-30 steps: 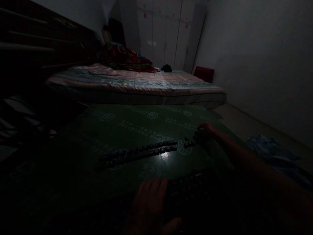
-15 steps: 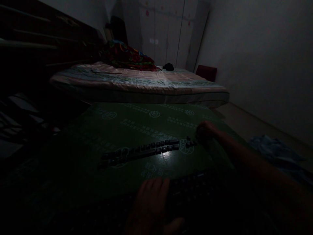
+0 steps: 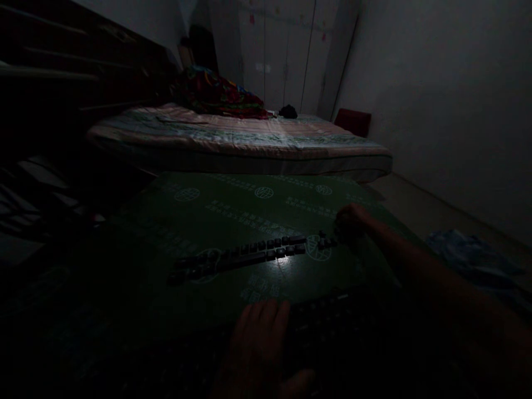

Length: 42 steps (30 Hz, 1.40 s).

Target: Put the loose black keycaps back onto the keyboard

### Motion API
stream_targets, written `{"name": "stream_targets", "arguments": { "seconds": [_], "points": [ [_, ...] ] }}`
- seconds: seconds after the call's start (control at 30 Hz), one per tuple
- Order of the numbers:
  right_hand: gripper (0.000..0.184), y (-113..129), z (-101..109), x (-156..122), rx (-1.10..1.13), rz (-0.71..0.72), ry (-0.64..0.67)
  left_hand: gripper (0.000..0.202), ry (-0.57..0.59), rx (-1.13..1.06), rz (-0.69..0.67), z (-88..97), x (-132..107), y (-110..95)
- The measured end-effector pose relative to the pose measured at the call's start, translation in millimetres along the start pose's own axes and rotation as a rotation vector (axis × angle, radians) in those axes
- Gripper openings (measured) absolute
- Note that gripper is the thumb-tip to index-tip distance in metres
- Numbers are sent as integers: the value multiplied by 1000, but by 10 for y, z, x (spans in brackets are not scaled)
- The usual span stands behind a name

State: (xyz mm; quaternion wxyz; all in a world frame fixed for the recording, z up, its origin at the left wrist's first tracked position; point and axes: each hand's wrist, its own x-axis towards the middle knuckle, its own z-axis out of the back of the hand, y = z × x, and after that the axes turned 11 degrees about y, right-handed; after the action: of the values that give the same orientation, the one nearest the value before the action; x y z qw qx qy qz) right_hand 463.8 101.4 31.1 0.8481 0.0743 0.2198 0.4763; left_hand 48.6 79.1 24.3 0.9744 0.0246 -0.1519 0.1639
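Observation:
The room is very dark. A green printed mat (image 3: 233, 213) covers the table. Two rows of loose dark keycaps (image 3: 245, 256) lie across its middle. My right hand (image 3: 350, 221) reaches out to the right end of the rows, fingers curled down over a few separate keycaps (image 3: 325, 242); what it holds is hidden. My left hand (image 3: 258, 343) rests flat, fingers together, on the left part of a black keyboard (image 3: 332, 321) at the near edge.
A bed (image 3: 249, 144) with a striped cover and a bundle of colourful cloth (image 3: 216, 94) stands behind the table. A red box (image 3: 352, 122) sits by the far wall. Blue cloth (image 3: 469, 255) lies on the floor to the right. Dark shelves fill the left.
My right hand has stayed at the right end of the keycap rows, shifting only slightly. The view has drifted a little. My left hand has not moved.

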Motion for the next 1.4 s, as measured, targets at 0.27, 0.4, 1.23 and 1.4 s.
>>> {"name": "stream_targets", "arguments": {
  "seconds": [0.27, 0.4, 1.23, 1.4],
  "points": [
    [26, 35, 35, -3, -39, -52, 43, 89, -65, -19, 10, -245, -40, 6],
    [25, 53, 45, -8, -63, -88, 62, 88, -24, -91, 45, -305, -70, -5],
    [16, 94, -743, -2309, 86, 746, -280, 52, 267, -268, 86, 111, 156, -55],
    [15, 65, -890, -2402, 66, 740, -303, 49, 291, -269, 86, 125, 177, -54]
  ]
}}
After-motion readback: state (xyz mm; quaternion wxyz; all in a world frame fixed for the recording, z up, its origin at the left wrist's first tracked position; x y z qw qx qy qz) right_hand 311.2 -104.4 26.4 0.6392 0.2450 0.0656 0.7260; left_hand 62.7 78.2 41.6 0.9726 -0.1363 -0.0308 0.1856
